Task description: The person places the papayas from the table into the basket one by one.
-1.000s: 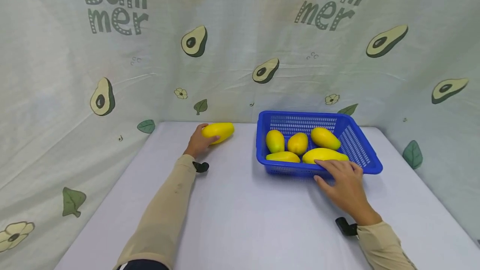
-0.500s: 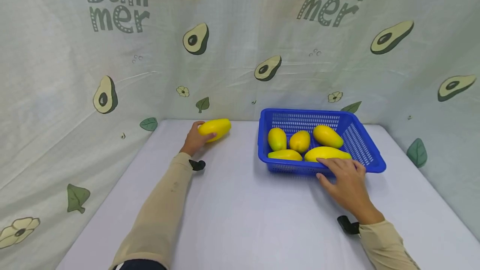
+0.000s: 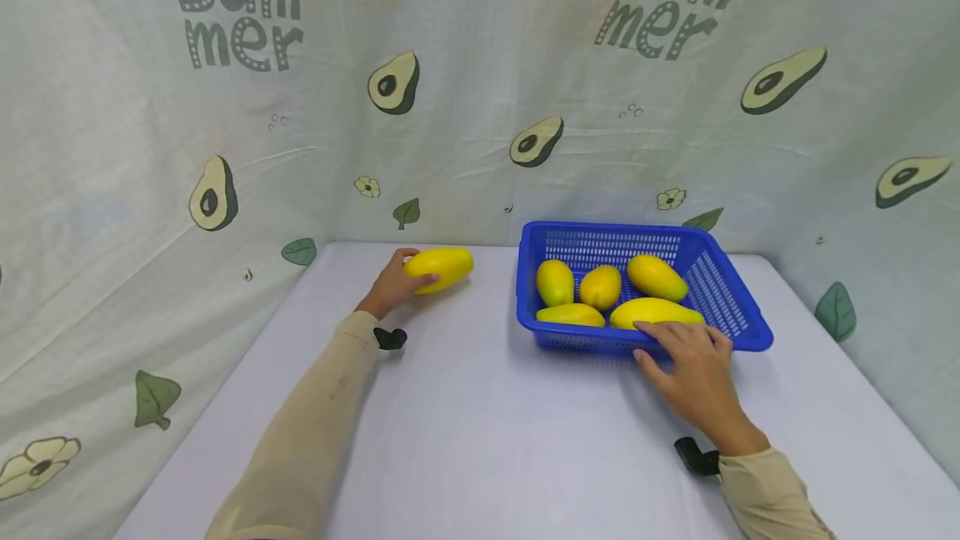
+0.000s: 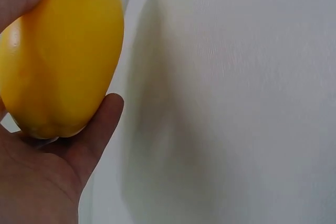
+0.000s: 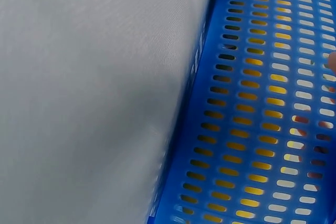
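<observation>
Toward the back left of the table, my left hand point(image 3: 392, 282) holds a long, papaya-like yellow fruit point(image 3: 442, 267) by its near end. In the left wrist view, the fingers and thumb curl around that fruit point(image 4: 65, 51), and its shadow falls apart from it on the cloth, so it appears slightly raised. A blue plastic basket point(image 3: 712, 290) stands on the right with several yellow fruits in it. My right hand point(image 3: 693, 373) grips its front rim, fingers over the edge and thumb outside. Through the slotted wall point(image 5: 247, 93), yellow fruit and parts of the fingers show in the right wrist view.
White cloth covers the table point(image 3: 480, 440). A printed fabric curtain point(image 3: 465, 65) encloses the back and sides, close behind the basket. In the basket lie a greenish-yellow mango point(image 3: 555, 283) and a long yellow fruit point(image 3: 656, 312) along the front wall.
The held fruit shifts slightly left, then back right, with my left hand still around it. My right hand and the basket stay in place; the head view shifts a little.
</observation>
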`<state>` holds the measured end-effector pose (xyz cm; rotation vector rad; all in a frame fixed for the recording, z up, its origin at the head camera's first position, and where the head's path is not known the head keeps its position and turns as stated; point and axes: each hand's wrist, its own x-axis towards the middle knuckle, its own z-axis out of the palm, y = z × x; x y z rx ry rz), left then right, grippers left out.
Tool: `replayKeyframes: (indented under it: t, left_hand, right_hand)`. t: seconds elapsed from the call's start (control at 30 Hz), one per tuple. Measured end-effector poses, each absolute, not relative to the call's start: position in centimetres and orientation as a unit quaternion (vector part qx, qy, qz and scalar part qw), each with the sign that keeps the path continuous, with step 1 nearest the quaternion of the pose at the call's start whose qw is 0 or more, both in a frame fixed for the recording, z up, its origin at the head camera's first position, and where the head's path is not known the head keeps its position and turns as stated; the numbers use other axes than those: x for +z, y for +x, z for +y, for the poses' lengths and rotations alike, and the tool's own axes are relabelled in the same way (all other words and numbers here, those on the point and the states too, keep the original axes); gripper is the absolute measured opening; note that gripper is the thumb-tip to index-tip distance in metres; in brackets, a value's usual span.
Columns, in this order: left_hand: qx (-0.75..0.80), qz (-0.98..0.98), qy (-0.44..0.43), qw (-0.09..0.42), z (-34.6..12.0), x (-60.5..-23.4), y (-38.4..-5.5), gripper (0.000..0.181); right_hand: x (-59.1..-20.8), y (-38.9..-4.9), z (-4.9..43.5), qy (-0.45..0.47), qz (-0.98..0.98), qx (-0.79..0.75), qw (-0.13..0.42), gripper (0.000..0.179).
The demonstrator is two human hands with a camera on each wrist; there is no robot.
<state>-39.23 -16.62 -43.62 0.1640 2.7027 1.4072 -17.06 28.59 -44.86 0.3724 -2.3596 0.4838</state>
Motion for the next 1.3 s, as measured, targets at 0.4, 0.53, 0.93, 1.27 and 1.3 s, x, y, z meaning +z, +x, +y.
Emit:
replayKeyframes:
  t: [0.4,0.53,0.93,1.27,1.3]
  left_hand:
    - [0.466,0.881,0.078,0.040,-15.3,-42.4,-38.2,0.094]
    - [0.462,0.882,0.094,0.025,-15.1,-41.9,-37.8,0.090]
    - [0.479,0.870,0.118,0.011,-14.1,-40.5,-37.1,0.084]
    - [0.499,0.854,0.148,0.001,-12.6,-38.5,-37.2,0.082]
    - [0.502,0.852,0.150,0.000,-12.5,-38.3,-37.2,0.082]
  right_hand:
    - [-44.8,-16.8,28.3,0.119,-0.918,0.196,0.325,0.027]
    - [-44.8,-16.8,28.1,0.120,-0.918,0.195,0.322,0.028]
    - [-44.7,-16.7,28.1,0.123,-0.919,0.189,0.323,0.028]
    - [-44.7,-16.7,28.4,0.124,-0.917,0.187,0.329,0.026]
    - [-44.6,-16.7,28.4,0.123,-0.917,0.187,0.330,0.026]
